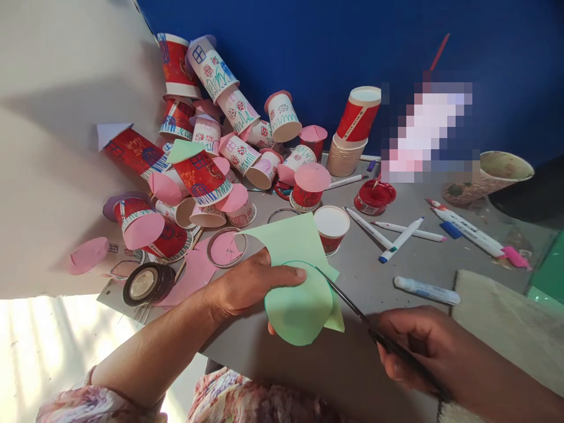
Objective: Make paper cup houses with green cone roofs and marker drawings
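Observation:
Light green paper (291, 235) is pinched in my left hand (259, 279), thumb on top and fingers beneath. A round outline is drawn on it in teal, and the disc part (299, 317) is cut free along its lower and right edges. My right hand (414, 346) grips a pair of dark scissors (352, 305). Their blades point up and left, with the tips at the drawn line on the disc's upper right. Below my left wrist the table surface shows, and a pink paper scrap (187, 273) with a round cut-out lies to its left.
Decorated paper cups (238, 111) with paper roofs are heaped at the back left. A tape roll (147, 283) lies at the left edge. A red paint pot (374, 197), several markers (400, 239), a glue tube (426, 290) and a beige cloth (493, 323) are on the right.

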Motion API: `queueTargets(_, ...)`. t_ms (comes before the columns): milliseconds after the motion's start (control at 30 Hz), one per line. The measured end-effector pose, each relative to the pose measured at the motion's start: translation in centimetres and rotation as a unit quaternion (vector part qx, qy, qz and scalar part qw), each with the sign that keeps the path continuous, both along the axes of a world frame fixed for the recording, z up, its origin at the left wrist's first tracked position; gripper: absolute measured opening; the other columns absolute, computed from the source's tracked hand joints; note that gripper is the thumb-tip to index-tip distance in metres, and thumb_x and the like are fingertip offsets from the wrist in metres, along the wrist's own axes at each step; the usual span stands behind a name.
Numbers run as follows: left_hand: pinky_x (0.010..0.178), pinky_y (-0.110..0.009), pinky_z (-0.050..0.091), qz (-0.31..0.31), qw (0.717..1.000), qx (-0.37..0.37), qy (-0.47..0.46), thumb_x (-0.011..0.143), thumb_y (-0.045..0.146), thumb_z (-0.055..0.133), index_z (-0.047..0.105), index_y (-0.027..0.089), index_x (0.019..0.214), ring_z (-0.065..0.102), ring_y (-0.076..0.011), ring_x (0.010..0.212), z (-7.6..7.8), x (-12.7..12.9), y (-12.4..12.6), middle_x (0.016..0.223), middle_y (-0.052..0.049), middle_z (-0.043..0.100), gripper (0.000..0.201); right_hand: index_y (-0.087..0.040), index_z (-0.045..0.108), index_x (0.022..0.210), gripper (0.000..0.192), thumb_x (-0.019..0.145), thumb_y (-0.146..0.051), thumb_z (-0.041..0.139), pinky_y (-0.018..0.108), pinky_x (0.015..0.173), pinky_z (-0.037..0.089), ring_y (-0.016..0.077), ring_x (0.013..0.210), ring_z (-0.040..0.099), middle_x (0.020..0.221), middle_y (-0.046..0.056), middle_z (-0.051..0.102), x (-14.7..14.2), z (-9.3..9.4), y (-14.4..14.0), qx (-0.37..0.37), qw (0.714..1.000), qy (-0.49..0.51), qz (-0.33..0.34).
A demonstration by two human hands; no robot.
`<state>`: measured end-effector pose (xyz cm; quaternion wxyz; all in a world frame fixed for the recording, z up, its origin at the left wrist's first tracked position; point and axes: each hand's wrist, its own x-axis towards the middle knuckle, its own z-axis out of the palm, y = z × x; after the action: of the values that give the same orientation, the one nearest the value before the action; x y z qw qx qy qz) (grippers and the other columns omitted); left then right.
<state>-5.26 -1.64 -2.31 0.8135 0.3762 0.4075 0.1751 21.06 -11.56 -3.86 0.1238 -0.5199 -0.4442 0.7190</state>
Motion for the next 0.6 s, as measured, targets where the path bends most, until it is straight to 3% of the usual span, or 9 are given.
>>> queueTargets(400,0.062,-0.027,0.061,-0.02,1.0,0.014,0.012,0.074,0.036,0.082,0.077,0.013,0.096,0.075,-0.0214,0.067,-0.27,-0.08,0.16,0.074,-0.01,0.076,0.032,-0.022,0.037,0.061,0.032,0.082,-0.026,0.06,0.025,0.056,0.026,0.0102,0.058,0.043,0.059,-0.003,0.049,0.28,-0.29,-0.2,0.006,1.0,-0.02,0.012)
queueTargets(600,0.058,-0.023,0.059,-0.045,0.999,0.023,0.01,0.075,0.036,0.08,0.076,0.013,0.088,0.072,-0.0186,0.064,-0.16,-0.06,0.21,0.074,-0.009,0.075,0.027,-0.022,0.032,0.059,0.037,0.082,-0.026,0.062,0.025,0.055,0.024,0.0099,0.058,0.042,0.057,-0.005,0.043,0.31,-0.36,-0.33,0.008,1.0,-0.026,0.015)
